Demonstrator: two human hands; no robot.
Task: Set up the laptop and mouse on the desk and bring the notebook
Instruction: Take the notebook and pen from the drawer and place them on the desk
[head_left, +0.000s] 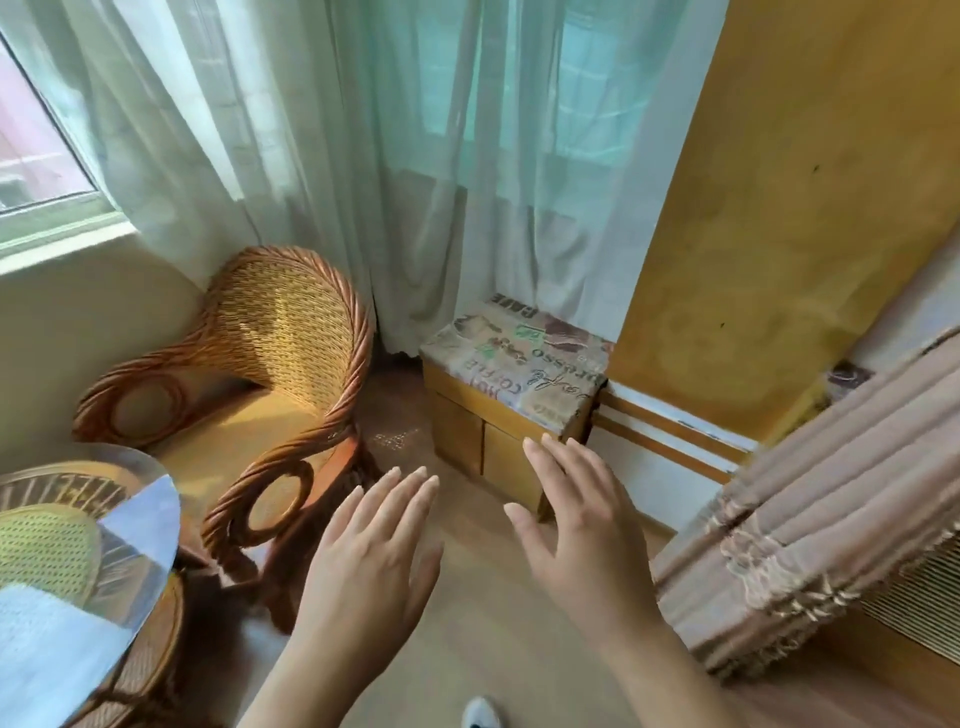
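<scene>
Nearest, both hands float palm-down over the wooden floor, left hand (371, 551) and right hand (582, 530), fingers (415, 493) spread and grasping nothing. No laptop, mouse or notebook is in view. A laptop likely handles as stiff, fairly heavy and fragile, best held by both side edges. Near left is a glass-topped bench (150, 525); farther, a wicker chair (270, 364) and a padded wooden stool (514, 374); far, curtains (363, 156).

A wicker chair (270, 374) stands near a cushioned wooden stool (511, 384).
</scene>
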